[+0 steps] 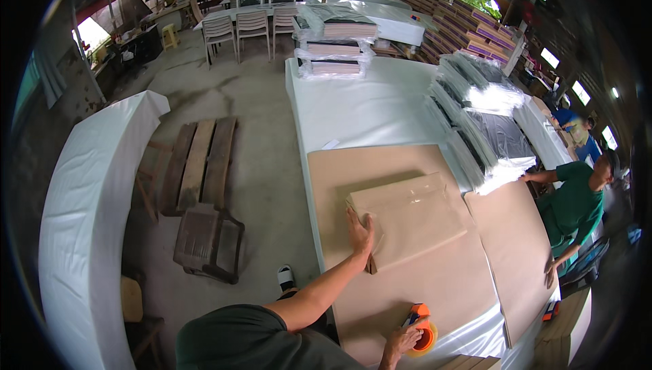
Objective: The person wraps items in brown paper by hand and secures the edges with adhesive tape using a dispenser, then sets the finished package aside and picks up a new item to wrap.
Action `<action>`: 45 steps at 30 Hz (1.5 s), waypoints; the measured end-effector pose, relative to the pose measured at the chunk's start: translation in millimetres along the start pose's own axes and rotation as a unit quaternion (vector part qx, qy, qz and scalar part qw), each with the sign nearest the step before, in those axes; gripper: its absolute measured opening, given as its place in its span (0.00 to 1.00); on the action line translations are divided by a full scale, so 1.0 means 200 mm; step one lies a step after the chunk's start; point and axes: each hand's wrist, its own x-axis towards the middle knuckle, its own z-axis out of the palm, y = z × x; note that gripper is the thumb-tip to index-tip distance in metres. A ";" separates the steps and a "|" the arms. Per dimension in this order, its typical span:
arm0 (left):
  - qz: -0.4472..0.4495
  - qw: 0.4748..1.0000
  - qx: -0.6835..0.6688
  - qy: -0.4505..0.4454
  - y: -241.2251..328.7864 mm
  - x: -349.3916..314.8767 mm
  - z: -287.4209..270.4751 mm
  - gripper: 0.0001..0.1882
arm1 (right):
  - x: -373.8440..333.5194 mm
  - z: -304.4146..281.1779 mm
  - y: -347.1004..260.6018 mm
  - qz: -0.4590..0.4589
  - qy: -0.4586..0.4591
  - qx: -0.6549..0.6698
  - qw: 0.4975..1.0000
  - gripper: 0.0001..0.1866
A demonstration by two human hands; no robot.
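Observation:
A flat parcel wrapped in brown paper (414, 224) lies on a large brown paper sheet (339, 173) on the table. A shiny strip, likely tape, shows on its top near the far edge. My left hand (360, 234) rests against the parcel's left end, fingers stretched out and thumb apart. Near the table's front edge, my right hand (405, 338) is closed around an orange tape dispenser (420, 311) with a roll of tape in it. The dispenser is apart from the parcel.
Plastic-wrapped stacks (485, 135) stand at the table's right and another stack (333, 47) farther back. A co-worker in green (574, 200) touches a second paper sheet (509, 241). Brown boards (567, 329) stand front right. A dark plastic stool (204, 241) and wooden bench (198, 163) are left.

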 end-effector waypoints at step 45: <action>-0.020 0.995 -0.093 0.037 0.01 0.03 0.06 0.28 | 1.15 -0.57 -1.94 -0.366 -0.377 0.006 0.851 0.30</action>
